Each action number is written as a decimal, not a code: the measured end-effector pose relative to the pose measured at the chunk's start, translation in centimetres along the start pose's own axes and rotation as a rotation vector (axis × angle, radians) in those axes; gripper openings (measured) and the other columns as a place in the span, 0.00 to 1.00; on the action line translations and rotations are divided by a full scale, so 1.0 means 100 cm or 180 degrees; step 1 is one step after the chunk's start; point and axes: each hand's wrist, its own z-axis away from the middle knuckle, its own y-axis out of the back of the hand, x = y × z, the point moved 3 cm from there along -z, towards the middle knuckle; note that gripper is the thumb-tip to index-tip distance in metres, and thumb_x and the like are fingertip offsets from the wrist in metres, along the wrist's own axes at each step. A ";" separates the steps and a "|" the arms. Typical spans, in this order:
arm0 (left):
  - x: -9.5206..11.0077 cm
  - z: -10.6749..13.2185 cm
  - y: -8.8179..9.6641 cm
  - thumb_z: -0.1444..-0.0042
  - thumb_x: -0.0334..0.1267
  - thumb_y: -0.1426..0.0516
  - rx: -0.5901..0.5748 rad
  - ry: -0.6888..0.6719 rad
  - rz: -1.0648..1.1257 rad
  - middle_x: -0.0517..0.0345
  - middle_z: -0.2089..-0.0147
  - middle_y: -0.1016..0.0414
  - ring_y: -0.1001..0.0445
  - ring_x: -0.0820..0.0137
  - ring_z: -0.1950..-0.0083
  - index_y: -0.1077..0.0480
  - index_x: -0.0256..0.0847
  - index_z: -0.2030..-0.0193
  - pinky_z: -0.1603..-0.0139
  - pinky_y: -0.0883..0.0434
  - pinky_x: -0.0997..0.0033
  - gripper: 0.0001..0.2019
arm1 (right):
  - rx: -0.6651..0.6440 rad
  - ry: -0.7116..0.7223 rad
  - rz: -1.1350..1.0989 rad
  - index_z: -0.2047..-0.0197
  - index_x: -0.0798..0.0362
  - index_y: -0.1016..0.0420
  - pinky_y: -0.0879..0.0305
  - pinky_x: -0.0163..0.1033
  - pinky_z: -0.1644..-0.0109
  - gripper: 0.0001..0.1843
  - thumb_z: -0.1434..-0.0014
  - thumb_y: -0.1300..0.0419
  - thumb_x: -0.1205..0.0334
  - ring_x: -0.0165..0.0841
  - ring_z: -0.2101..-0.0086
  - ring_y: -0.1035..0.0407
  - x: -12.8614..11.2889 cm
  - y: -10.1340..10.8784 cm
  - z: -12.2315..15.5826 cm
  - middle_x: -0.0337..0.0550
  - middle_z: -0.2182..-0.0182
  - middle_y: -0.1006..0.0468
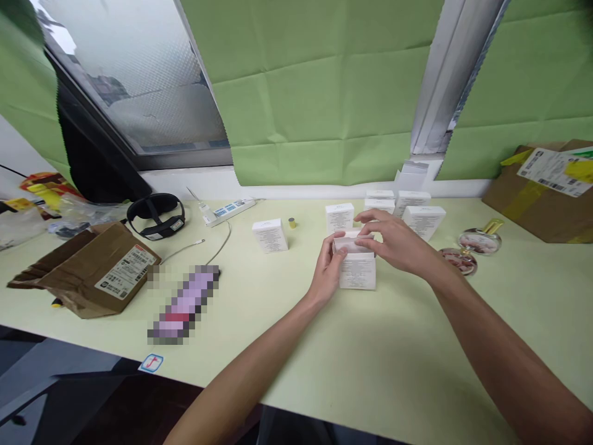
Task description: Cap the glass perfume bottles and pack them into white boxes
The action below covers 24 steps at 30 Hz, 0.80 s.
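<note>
A small white printed carton [357,274] stands upright on the pale table before me. My left hand [328,269] grips its left side near the top, thumb on the front. Fingers of my right hand [389,238] are bent over the carton's top flap, pinching at its right edge. What lies inside the carton is hidden. Behind it stand several similar white boxes [340,217], one with its flap raised. Two round perfume bottles [479,241] with gold caps lie to the right of my right hand.
Another white box [270,236] and a small gold cap [291,223] stand left of my hands. Farther left are a phone [188,306], an open brown carton [92,266], a headset [156,216] and a power strip [229,211]. A large cardboard box [532,204] sits at the far right.
</note>
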 end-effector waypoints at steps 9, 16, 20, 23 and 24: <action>-0.001 -0.001 0.004 0.37 0.42 0.48 0.0137 -0.0070 -0.0069 0.57 0.45 0.31 0.31 0.65 0.47 0.39 0.47 0.43 0.47 0.34 0.67 0.16 | 0.0123 -0.0204 -0.0243 0.66 0.50 0.24 0.34 0.45 0.63 0.11 0.37 0.47 0.58 0.34 0.66 0.28 -0.002 -0.014 -0.004 0.44 0.48 0.28; -0.006 -0.001 0.004 0.39 0.35 0.48 0.0162 0.0089 0.0024 0.57 0.47 0.31 0.32 0.66 0.49 0.38 0.47 0.43 0.49 0.34 0.68 0.17 | -0.0049 -0.0248 -0.0275 0.72 0.50 0.27 0.35 0.47 0.55 0.14 0.37 0.47 0.57 0.40 0.54 0.29 -0.001 -0.017 -0.004 0.44 0.46 0.29; -0.006 -0.001 0.004 0.38 0.36 0.48 0.0119 0.0094 -0.0025 0.58 0.45 0.31 0.32 0.66 0.48 0.38 0.49 0.43 0.48 0.34 0.66 0.17 | -0.0060 -0.0308 -0.0312 0.72 0.50 0.27 0.37 0.49 0.49 0.13 0.38 0.46 0.57 0.42 0.48 0.32 0.000 -0.017 -0.004 0.44 0.45 0.28; -0.007 -0.001 0.004 0.38 0.39 0.47 0.0080 0.0142 -0.0105 0.58 0.47 0.31 0.32 0.65 0.49 0.39 0.50 0.42 0.48 0.34 0.65 0.17 | -0.0102 -0.0346 -0.0286 0.72 0.50 0.27 0.35 0.48 0.52 0.13 0.38 0.46 0.56 0.43 0.49 0.32 0.002 -0.019 -0.004 0.44 0.45 0.28; -0.007 -0.001 0.004 0.38 0.39 0.47 0.0072 0.0153 -0.0122 0.58 0.47 0.31 0.32 0.66 0.49 0.39 0.50 0.42 0.48 0.34 0.66 0.18 | -0.0107 -0.0328 -0.0246 0.72 0.50 0.27 0.35 0.48 0.53 0.13 0.39 0.46 0.57 0.43 0.49 0.31 0.003 -0.019 -0.004 0.44 0.46 0.28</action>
